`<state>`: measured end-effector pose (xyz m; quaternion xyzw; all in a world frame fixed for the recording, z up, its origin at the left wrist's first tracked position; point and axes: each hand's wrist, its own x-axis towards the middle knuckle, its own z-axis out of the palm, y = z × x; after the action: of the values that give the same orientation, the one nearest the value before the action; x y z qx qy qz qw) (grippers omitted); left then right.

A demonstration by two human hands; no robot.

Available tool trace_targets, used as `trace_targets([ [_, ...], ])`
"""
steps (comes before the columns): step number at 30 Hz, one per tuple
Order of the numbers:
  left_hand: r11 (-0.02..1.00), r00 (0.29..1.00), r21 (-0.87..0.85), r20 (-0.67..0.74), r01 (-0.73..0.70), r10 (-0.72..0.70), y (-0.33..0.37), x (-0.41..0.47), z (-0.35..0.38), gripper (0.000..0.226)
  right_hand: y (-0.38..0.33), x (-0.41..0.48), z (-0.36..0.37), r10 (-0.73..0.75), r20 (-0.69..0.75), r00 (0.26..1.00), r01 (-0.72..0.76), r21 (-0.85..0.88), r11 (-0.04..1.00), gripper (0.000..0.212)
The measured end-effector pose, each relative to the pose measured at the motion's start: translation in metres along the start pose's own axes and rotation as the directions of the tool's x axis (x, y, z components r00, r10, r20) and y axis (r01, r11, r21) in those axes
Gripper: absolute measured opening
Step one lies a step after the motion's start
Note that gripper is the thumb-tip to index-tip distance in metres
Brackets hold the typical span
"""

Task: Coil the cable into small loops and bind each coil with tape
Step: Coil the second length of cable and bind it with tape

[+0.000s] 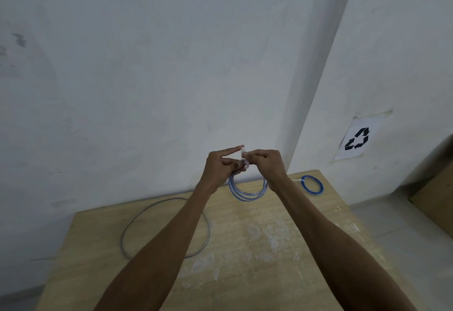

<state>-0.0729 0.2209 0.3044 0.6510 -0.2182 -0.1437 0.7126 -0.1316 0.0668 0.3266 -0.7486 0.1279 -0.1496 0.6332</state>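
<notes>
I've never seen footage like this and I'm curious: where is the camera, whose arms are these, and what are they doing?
The camera sits on a person's head, looking down at their own bare arms. The left hand holds a coil of blue cable above a pale wooden table; the right hand pinches a strip of white tape at its top. On the table lie a large grey cable loop and, far right, a smaller blue coil already taped.

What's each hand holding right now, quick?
Left hand: pinching the top of the blue looped cable coil, index finger straight.
Right hand: pinching a small whitish strip of tape at the coil.
</notes>
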Motion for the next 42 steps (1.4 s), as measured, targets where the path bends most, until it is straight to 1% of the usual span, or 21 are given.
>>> trace_targets([
  [2,1.0,1.0,-0.002,-0.02,0.001,-0.001,-0.003,0.0,0.001,0.047,-0.001,-0.001,0.002,-0.023,-0.012,1.0,0.023,0.006,1.0,0.024],
  [5,0.999,0.999,0.042,-0.024,-0.026,0.027,-0.007,0.001,0.003,0.035,0.0,0.001,0.004,-0.02,-0.096,0.995,0.023,0.028,0.999,0.019],
  [7,0.997,0.999,0.069,-0.023,-0.033,0.034,-0.007,0.002,0.003,0.032,0.001,0.001,0.004,0.023,-0.151,0.988,-0.016,0.046,0.999,0.027],
  [9,0.995,0.999,0.095,-0.027,-0.042,0.045,-0.006,0.003,0.001,0.03,0.002,0.002,0.002,0.032,-0.149,0.988,-0.025,0.045,0.999,0.037],
  [10,0.994,0.998,0.103,-0.031,-0.046,0.049,-0.005,0.004,0.0,0.03,0.001,0.002,0.002,0.024,-0.125,0.992,-0.019,0.041,0.999,0.035],
  [13,0.991,0.997,0.121,-0.042,-0.052,0.058,-0.003,0.006,0.0,0.027,-0.004,0.003,0.002,0.035,-0.07,0.997,-0.029,0.078,0.997,0.009],
  [14,0.99,0.997,0.131,-0.039,-0.058,0.063,-0.003,0.006,0.0,0.027,-0.006,0.003,0.002,0.031,-0.066,0.997,-0.026,0.077,0.997,0.006],
  [17,0.984,0.998,0.171,-0.024,-0.059,0.064,-0.003,0.008,-0.001,0.026,-0.014,0.005,-0.003,0.016,-0.056,0.998,-0.013,0.055,0.998,0.006],
  [18,0.983,0.998,0.176,-0.022,-0.051,0.056,-0.003,0.008,-0.001,0.026,-0.016,0.007,-0.005,0.039,-0.05,0.998,-0.035,0.078,0.996,0.007],
  [21,0.974,0.999,0.225,0.011,-0.041,0.039,0.0,0.01,0.001,0.029,-0.021,0.015,-0.009,0.2,-0.045,0.979,-0.191,0.165,0.968,0.011],
  [23,0.963,0.999,0.264,0.035,-0.047,0.039,0.001,0.01,0.003,0.029,-0.022,0.023,-0.009,0.237,-0.075,0.969,-0.218,0.199,0.956,0.018],
  [24,0.961,0.998,0.274,0.043,-0.046,0.036,0.002,0.01,0.004,0.029,-0.024,0.026,-0.009,0.23,-0.092,0.969,-0.208,0.202,0.957,0.019],
  [26,0.959,0.998,0.282,0.052,-0.04,0.026,0.004,0.009,0.004,0.028,-0.024,0.029,-0.008,0.209,-0.106,0.972,-0.187,0.185,0.965,0.014],
  [29,0.969,0.998,0.248,0.057,-0.007,-0.007,0.01,0.01,0.002,0.027,-0.026,0.032,-0.009,0.166,-0.086,0.982,-0.153,0.14,0.978,0.006],
  [32,0.987,0.993,0.151,0.097,0.048,-0.063,0.015,0.009,-0.002,0.041,-0.027,0.036,-0.009,0.084,-0.028,0.996,-0.082,0.065,0.995,0.008],
  [34,0.986,0.987,0.155,0.132,0.066,-0.087,0.014,0.011,-0.004,0.046,-0.026,0.037,-0.008,0.038,-0.011,0.999,-0.038,0.003,0.999,0.008],
  [37,0.969,0.981,0.242,0.171,0.046,-0.09,0.011,0.011,-0.004,0.034,-0.022,0.038,-0.008,0.013,-0.048,0.999,-0.014,-0.023,1.0,0.01],
  [39,0.966,0.981,0.257,0.178,0.034,-0.082,0.011,0.007,0.001,0.028,-0.021,0.043,-0.009,0.007,-0.097,0.995,-0.01,-0.025,1.0,0.014],
  [42,0.954,0.989,0.301,0.139,0.001,-0.045,0.01,0.005,0.007,0.024,-0.02,0.046,-0.01,0.018,-0.129,0.991,-0.019,-0.009,1.0,0.016],
])
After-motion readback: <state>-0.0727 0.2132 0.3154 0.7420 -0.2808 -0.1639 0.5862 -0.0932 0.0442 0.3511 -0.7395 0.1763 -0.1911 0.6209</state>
